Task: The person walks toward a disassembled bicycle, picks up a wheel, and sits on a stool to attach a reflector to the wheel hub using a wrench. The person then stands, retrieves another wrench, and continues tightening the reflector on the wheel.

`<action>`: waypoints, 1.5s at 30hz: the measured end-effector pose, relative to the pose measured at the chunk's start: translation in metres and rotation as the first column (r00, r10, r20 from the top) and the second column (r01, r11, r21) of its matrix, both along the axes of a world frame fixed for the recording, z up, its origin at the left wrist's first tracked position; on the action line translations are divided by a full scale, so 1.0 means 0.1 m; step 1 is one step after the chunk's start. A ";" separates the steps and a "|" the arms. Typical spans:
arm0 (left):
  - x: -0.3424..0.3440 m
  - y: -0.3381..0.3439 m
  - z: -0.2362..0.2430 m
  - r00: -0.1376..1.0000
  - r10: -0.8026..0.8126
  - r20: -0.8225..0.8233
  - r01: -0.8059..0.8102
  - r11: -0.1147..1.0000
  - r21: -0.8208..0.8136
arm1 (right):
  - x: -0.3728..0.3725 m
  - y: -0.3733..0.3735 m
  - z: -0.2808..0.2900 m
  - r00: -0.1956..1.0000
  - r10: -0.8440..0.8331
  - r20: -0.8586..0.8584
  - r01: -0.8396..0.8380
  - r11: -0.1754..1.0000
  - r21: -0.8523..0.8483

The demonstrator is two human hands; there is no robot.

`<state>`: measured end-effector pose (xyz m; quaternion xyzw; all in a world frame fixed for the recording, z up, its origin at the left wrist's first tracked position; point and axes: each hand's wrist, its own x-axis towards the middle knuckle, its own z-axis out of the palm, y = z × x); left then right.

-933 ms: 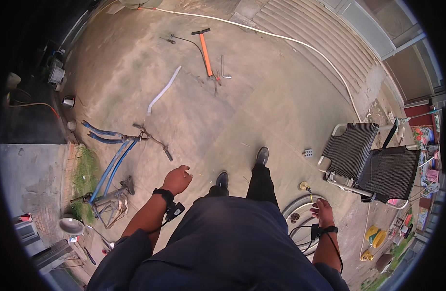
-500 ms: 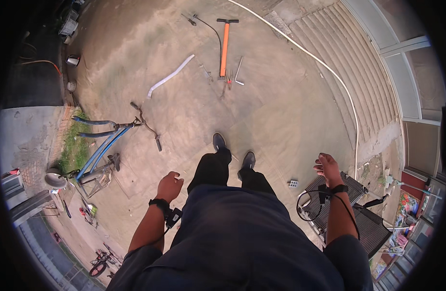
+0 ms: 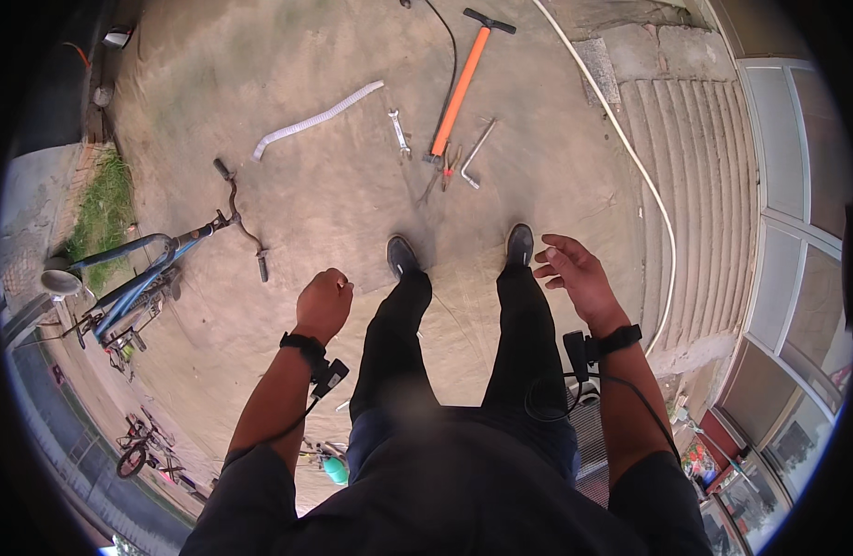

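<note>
The pump (image 3: 460,93) lay nearer the shoes (image 3: 401,257) than a moment earlier, seemingly easier to reach, right hand (image 3: 579,278) spread and empty, left hand (image 3: 324,304) impossible to tell.

From the torso (image 3: 436,482), the left hand (image 3: 324,304) curls loosely toward eleven o'clock; the right hand (image 3: 579,278) spreads slightly toward one.

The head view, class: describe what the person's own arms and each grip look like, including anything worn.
Dark sleeves leave the forearms bare. Each wrist wears a black strap with a small black box and black cable. The left grip and right grip look ungloved.
</note>
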<state>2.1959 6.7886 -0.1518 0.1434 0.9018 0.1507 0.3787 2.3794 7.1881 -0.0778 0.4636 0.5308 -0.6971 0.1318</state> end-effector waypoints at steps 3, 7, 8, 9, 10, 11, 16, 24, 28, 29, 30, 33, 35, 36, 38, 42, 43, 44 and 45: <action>-0.13 0.44 -0.53 0.998 0.058 0.009 -0.058 0.998 0.030 | -0.49 0.09 -0.49 0.997 0.081 0.019 -0.079 0.993 -0.086; -0.14 0.91 -1.41 0.987 0.158 0.007 -0.158 0.987 0.012 | -0.68 0.33 -1.43 0.973 0.232 -0.017 -0.230 0.949 -0.214; -0.13 1.01 -1.64 0.984 0.175 0.004 -0.175 0.984 0.006 | -0.69 0.38 -1.64 0.966 0.257 -0.032 -0.258 0.937 -0.238; -0.12 1.11 -1.88 0.982 0.190 0.002 -0.190 0.982 0.000 | -0.69 0.45 -1.82 0.953 0.299 -0.044 -0.301 0.923 -0.239; -0.11 1.21 -2.14 0.979 0.204 0.000 -0.204 0.979 -0.005 | -0.71 0.52 -1.95 0.939 0.339 -0.056 -0.342 0.908 -0.241; -0.09 1.28 -2.40 0.975 0.222 -0.002 -0.222 0.975 -0.014 | -0.73 0.58 -2.04 0.945 0.326 -0.035 -0.323 0.912 -0.253; -0.07 1.74 -3.50 0.968 0.232 0.094 -0.220 0.968 -0.123 | -0.92 0.99 -2.30 0.973 0.220 0.065 -0.193 0.938 -0.288; -0.11 2.11 -4.52 0.983 0.158 0.098 -0.140 0.976 -0.170 | -1.35 1.82 -2.42 0.985 0.164 -0.057 -0.165 0.986 -0.014; -0.15 2.25 -4.76 0.987 0.111 0.119 -0.079 0.966 -0.247 | -1.37 2.07 -2.52 0.989 0.141 -0.050 -0.138 0.988 0.067; -0.14 2.26 -4.82 0.986 0.108 0.124 -0.073 0.962 -0.263 | -1.39 2.10 -2.54 0.989 0.143 -0.047 -0.139 0.987 0.077; -0.14 2.27 -4.88 0.986 0.102 0.133 -0.061 0.958 -0.281 | -1.43 2.11 -2.55 0.988 0.146 -0.043 -0.142 0.986 0.084; -0.13 2.36 -4.97 0.988 0.072 0.140 -0.023 0.946 -0.322 | -1.48 2.12 -2.57 0.987 0.154 -0.039 -0.150 0.984 0.097; -0.15 2.40 -4.98 0.992 0.039 0.123 0.005 0.941 -0.338 | -1.53 2.15 -2.57 0.986 0.164 -0.018 -0.161 0.981 0.105; -0.14 2.38 -5.02 0.994 0.014 0.110 0.025 0.938 -0.346 | -1.54 2.16 -2.58 0.986 0.168 -0.007 -0.167 0.980 0.108; -0.12 2.33 -5.11 0.996 -0.033 0.081 0.061 0.929 -0.364 | -1.58 2.14 -2.61 0.983 0.179 -0.032 -0.175 0.979 0.101; -0.04 2.23 -5.17 0.997 -0.069 -0.024 0.058 0.951 -0.302 | -1.68 2.10 -2.66 0.978 0.206 -0.033 -0.203 0.975 0.092; -0.02 2.21 -5.19 0.998 -0.053 -0.040 0.040 0.957 -0.287 | -1.70 2.07 -2.66 0.978 0.210 -0.023 -0.207 0.974 0.093; 0.00 2.19 -5.21 0.998 -0.038 -0.055 0.021 0.962 -0.272 | -1.72 2.05 -2.67 0.977 0.213 -0.013 -0.211 0.973 0.094; 0.02 2.18 -5.22 0.998 -0.050 -0.037 0.038 0.962 -0.271 | -1.75 2.03 -2.68 0.976 0.216 -0.002 -0.215 0.972 0.094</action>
